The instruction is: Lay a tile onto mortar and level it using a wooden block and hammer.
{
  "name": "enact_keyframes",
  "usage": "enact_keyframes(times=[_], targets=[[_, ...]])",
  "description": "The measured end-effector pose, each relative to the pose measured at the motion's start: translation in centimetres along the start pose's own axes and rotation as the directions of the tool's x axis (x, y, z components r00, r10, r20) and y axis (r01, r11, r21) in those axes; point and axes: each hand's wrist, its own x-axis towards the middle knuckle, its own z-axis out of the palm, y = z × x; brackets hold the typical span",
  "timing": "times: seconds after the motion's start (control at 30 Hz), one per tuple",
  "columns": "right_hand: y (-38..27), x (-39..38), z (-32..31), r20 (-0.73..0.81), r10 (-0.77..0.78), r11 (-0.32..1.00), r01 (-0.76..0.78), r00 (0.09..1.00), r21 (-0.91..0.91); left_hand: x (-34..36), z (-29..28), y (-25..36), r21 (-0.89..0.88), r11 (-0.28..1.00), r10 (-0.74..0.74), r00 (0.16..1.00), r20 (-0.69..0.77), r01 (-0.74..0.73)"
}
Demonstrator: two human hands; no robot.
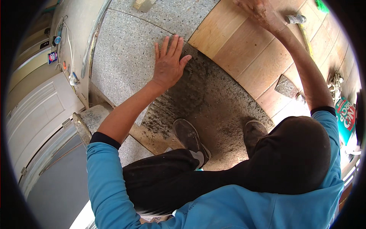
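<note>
My left hand [170,65] lies flat on a grey speckled tile [122,45], fingers spread, its thumb over the edge of the dark, rough mortar bed [206,86]. At the top edge of the view my right hand [264,14] is over the wood-look floor tiles [244,57]. Its fingers look stretched out, holding nothing visible, though the tips are partly cut off by the frame. Just right of that hand rests a mallet [296,19] with a grey head and a yellow handle.
A trowel [286,87] lies on the wood-look tiles, near a crumpled rag [335,84] and a green bag [346,118]. A small block [144,4] sits on the far speckled tile. My shoes [190,137] stand on the mortar. Left are a wall and a pale door [45,110].
</note>
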Motion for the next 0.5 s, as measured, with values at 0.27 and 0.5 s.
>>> enact_keyframes(times=[0.27,0.5], targets=[[-0.9,0.7,2.4,-0.214,-0.105,0.949,0.034,0.971,-0.315,1.2,-0.4,-4.2,-0.098,0.988,-0.127,0.99,-0.06,0.12],[-2.4,1.1,2.5,-0.238,-0.034,0.95,-0.042,0.971,-0.31,7.8,0.8,-23.9,-0.206,0.801,-0.594,0.79,-0.151,0.563]])
